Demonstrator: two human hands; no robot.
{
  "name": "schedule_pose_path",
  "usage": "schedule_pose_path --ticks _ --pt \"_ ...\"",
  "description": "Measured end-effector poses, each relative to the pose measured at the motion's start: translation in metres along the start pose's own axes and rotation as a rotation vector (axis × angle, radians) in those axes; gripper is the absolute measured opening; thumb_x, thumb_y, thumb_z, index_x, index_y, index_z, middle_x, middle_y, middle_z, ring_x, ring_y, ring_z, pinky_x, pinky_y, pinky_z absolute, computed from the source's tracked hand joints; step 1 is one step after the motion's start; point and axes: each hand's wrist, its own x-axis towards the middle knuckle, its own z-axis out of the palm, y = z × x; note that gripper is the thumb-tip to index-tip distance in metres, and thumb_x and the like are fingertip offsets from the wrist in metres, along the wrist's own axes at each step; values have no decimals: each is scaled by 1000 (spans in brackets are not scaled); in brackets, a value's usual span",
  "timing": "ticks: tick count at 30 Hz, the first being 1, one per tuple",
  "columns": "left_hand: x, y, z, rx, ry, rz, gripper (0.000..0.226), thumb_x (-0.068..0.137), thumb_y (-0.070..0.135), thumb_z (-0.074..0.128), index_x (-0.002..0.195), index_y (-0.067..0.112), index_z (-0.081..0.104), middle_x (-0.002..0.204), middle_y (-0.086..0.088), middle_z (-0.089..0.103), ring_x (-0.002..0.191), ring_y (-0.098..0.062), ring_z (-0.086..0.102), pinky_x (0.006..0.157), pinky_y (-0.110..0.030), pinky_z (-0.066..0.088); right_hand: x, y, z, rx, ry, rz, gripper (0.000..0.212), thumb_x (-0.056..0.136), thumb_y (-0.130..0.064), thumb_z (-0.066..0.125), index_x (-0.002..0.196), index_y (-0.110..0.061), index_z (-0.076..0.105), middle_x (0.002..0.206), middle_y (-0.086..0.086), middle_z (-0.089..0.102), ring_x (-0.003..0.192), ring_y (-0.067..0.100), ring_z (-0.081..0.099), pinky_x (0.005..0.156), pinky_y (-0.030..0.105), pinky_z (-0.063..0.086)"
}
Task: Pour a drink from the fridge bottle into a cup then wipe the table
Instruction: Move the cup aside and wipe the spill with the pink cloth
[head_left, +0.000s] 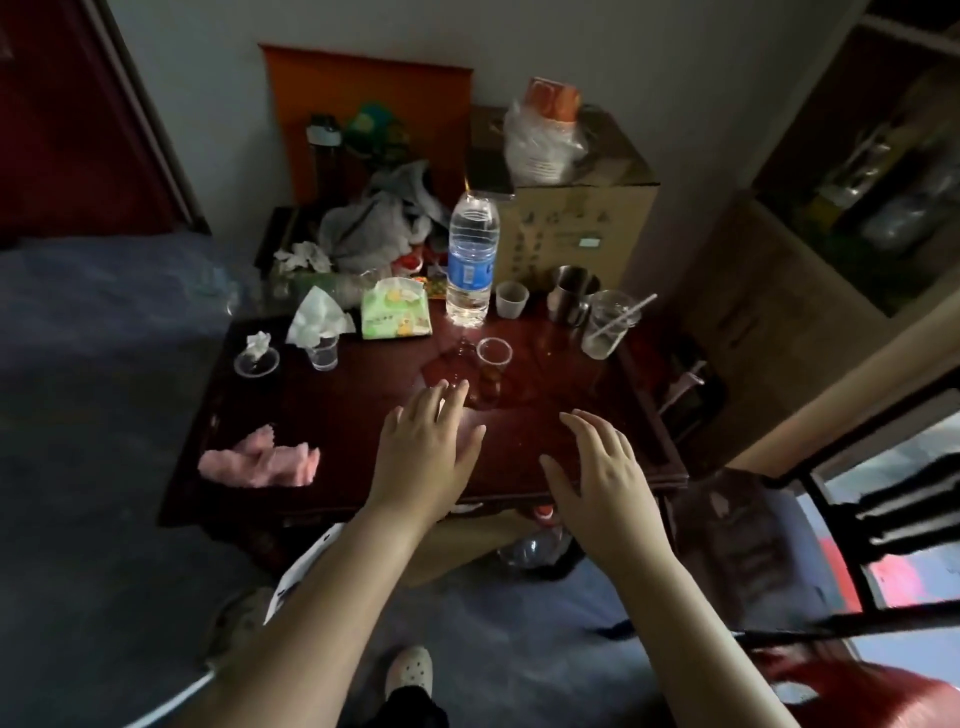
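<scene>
Left hand (423, 447) and right hand (597, 467) hover over the near half of the surface (337, 415), fingers (451, 397) spread flat, holding nothing. The bottle (470, 260) stands upright at the far edge. The clear cup (493, 358) stands mid-surface beside a wet patch (447, 364). Judged step: wiping. The next move calls for gripping the pink cloth (260, 462) at the near left corner. The near edge offers open room; the far edge is crowded.
</scene>
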Motion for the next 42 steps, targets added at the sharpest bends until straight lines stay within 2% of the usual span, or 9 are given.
schedule_pose_path --ticks 8,12,15,20,26,29,36,39,42 --pt "51 -42 58 -6 -165 -19 64 91 49 30 137 8 46 136 -15 52 128 -28 47 96 -46 46 55 27 70 32 -164 65 52 90 -36 58 133 -7 48 139 8 47 130 24 41 102 31 37" --pt "56 -49 88 26 -209 -40 59 90 42 52 138 8 46 135 -15 52 126 -28 49 91 -43 48 77 54 100 15 -323 91 55 92 -38 54 137 -10 42 145 7 39 135 23 33 107 32 32" --pt "64 -48 106 64 -259 -81 61 89 42 54 139 9 45 136 -14 50 124 -29 49 89 -42 48 95 73 119 2 -456 54 58 94 -39 50 142 -10 35 150 7 31 139 22 26 111 29 26" --pt "74 -45 140 102 -457 -232 67 95 48 42 151 18 20 157 -10 19 143 -25 20 109 -40 32 118 103 141 1 -625 16 63 94 -40 50 146 -13 28 153 7 24 141 23 22 112 33 28" --pt "78 -45 165 130 -604 -388 72 97 46 41 153 22 3 160 -7 -8 146 -31 -5 113 -51 17 131 131 162 -38 -738 -65 66 95 -43 46 149 -17 19 156 7 15 144 23 14 114 34 24" --pt "78 -49 171 115 -655 -427 71 97 47 38 153 24 0 159 -6 -12 146 -31 -9 114 -54 12 132 137 169 -93 -804 -104 67 96 -44 43 151 -18 14 157 7 10 145 23 9 115 35 24" --pt "72 -58 176 144 -707 -407 71 96 46 41 152 25 3 160 -5 -9 146 -31 -6 113 -55 17 127 139 176 -126 -771 -122 66 94 -39 48 149 -16 21 156 10 16 144 27 13 112 40 29" --pt "73 -61 173 128 -726 -402 72 96 46 42 152 25 3 160 -5 -10 146 -31 -6 113 -55 17 131 135 174 -97 -763 -93 63 94 -39 48 147 -15 26 154 7 21 143 24 17 112 37 29" --pt "73 -62 173 128 -733 -397 74 95 47 43 152 26 1 160 -5 -11 146 -30 -7 113 -54 18 154 126 168 -12 -610 -68 54 92 -35 54 139 -12 40 144 6 36 135 21 30 109 38 35"
